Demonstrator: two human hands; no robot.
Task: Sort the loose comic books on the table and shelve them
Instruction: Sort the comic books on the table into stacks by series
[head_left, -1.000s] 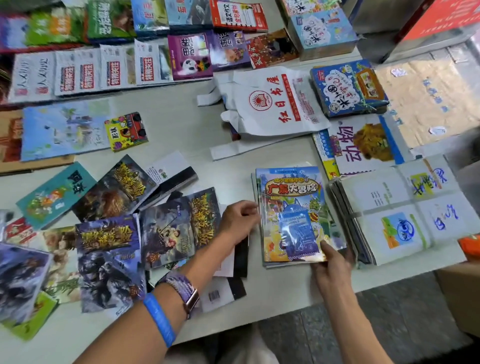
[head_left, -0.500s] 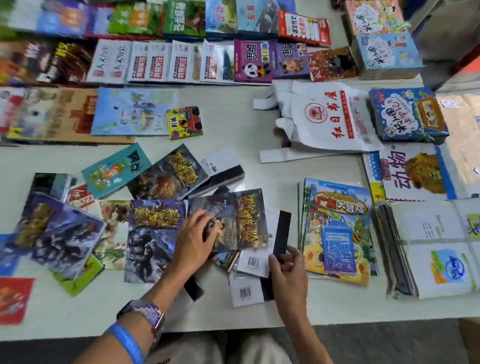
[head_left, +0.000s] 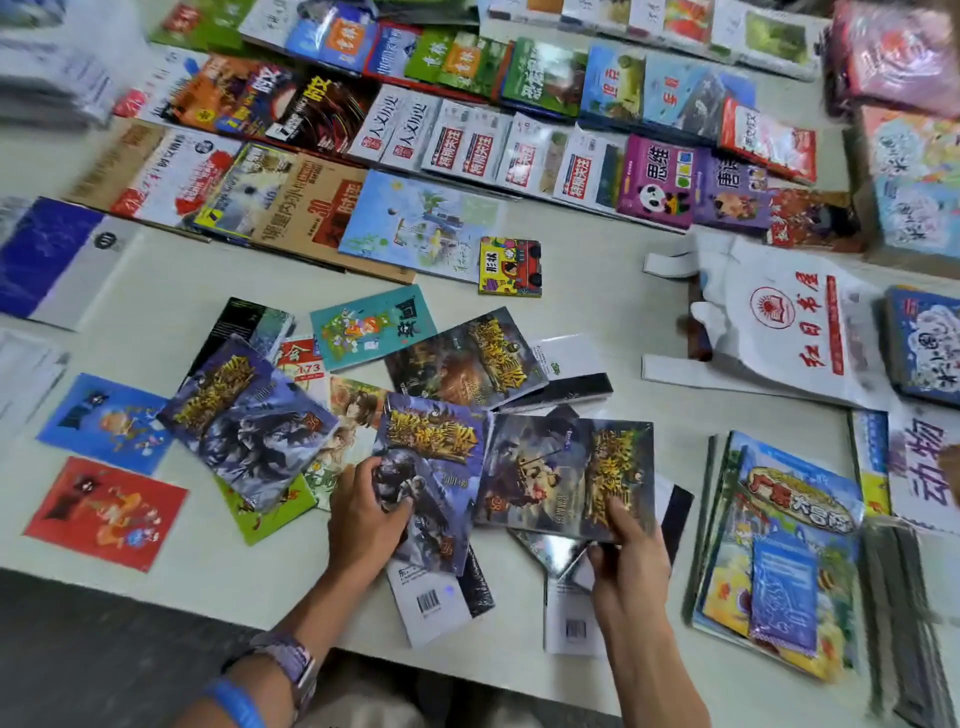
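Several loose comic books lie scattered on the white table (head_left: 597, 291). My left hand (head_left: 363, 514) grips the lower left edge of a purple-blue comic with gold lettering (head_left: 436, 467). My right hand (head_left: 626, 561) pinches the bottom right corner of a dark comic with gold lettering (head_left: 561, 473) lying beside it. More dark comics of the same look lie at the left (head_left: 244, 421) and behind (head_left: 462, 358). White back covers with barcodes (head_left: 431, 603) stick out under both held comics. A teal comic (head_left: 371, 325), a blue one (head_left: 106, 421) and a red one (head_left: 106, 512) lie around the pile.
A neat stack of colourful comics (head_left: 779, 551) sits at the right near the table edge. A white plastic bag with red writing (head_left: 779, 322) lies behind it. Rows of books and magazines (head_left: 467, 145) cover the far side of the table. The table's front edge runs just below my hands.
My left hand left the stack at the right and took hold of the purple-blue comic. My right hand moved left off that stack onto the dark comic. The view swung left.
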